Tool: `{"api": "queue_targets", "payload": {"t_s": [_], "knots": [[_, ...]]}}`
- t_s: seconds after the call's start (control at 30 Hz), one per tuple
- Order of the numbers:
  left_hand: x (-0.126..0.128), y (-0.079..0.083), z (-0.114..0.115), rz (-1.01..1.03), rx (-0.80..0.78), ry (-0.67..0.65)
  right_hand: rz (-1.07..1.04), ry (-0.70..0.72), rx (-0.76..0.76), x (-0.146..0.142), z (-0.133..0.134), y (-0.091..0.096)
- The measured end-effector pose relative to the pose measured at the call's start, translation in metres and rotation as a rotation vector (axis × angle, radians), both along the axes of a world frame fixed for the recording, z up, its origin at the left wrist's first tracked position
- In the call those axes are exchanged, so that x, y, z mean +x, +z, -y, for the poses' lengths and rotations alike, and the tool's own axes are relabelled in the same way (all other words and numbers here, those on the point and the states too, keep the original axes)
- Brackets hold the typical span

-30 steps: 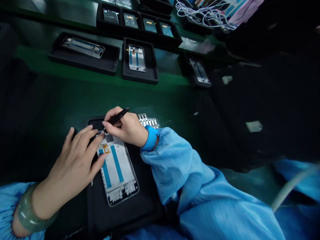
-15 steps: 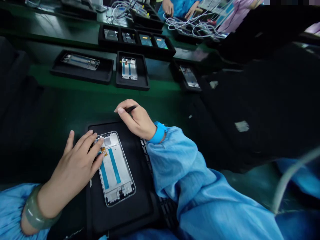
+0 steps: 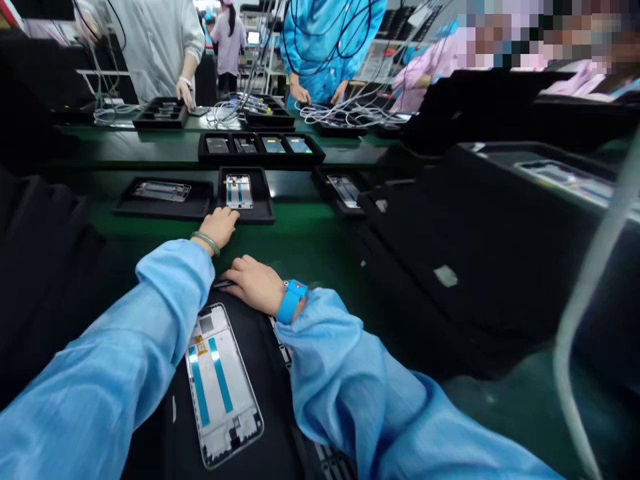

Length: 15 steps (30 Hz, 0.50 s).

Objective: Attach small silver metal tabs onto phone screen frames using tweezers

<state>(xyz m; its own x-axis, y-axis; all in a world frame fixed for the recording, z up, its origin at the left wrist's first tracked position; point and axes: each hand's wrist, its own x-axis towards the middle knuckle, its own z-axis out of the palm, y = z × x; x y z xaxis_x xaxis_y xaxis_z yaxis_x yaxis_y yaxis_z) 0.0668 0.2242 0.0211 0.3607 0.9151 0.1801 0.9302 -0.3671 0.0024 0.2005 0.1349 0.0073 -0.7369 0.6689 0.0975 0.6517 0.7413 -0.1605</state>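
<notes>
Phone frame (image 3: 223,390) lies face up on your black mat (image 3: 155,443), just below your hands, with two blue strips (image 3: 199,393) and a small orange tab (image 3: 201,345) already in place on it. Your right hand (image 3: 255,285) sits curled over black tweezers (image 3: 223,284) just above the mat; it may be holding them loosely, but the grip is hard to judge from here (much of the tool is hidden). Your left hand (image 3: 220,227), open and apart from the right, reaches forward to the near edge of a black tray (image 3: 260,215) holding a matching frame (image 3: 239,192). Further frames (image 3: 345,190) sit in trays (image 3: 165,210) on either side, and a tray of four screens (image 3: 260,162) lies beyond.
</notes>
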Motion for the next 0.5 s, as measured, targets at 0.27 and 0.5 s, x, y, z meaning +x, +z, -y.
{"api": "queue_targets", "payload": {"t_s": [0.27,0.5], "knots": [[-0.008,0.04,0.019,-0.086,0.074,0.061,0.088,-0.203,0.068,0.022,-0.023,0.016],[-0.042,0.078,0.132,-0.059,0.199,0.151,-0.013,-0.925,-0.021,0.087,-0.103,0.015]]}}
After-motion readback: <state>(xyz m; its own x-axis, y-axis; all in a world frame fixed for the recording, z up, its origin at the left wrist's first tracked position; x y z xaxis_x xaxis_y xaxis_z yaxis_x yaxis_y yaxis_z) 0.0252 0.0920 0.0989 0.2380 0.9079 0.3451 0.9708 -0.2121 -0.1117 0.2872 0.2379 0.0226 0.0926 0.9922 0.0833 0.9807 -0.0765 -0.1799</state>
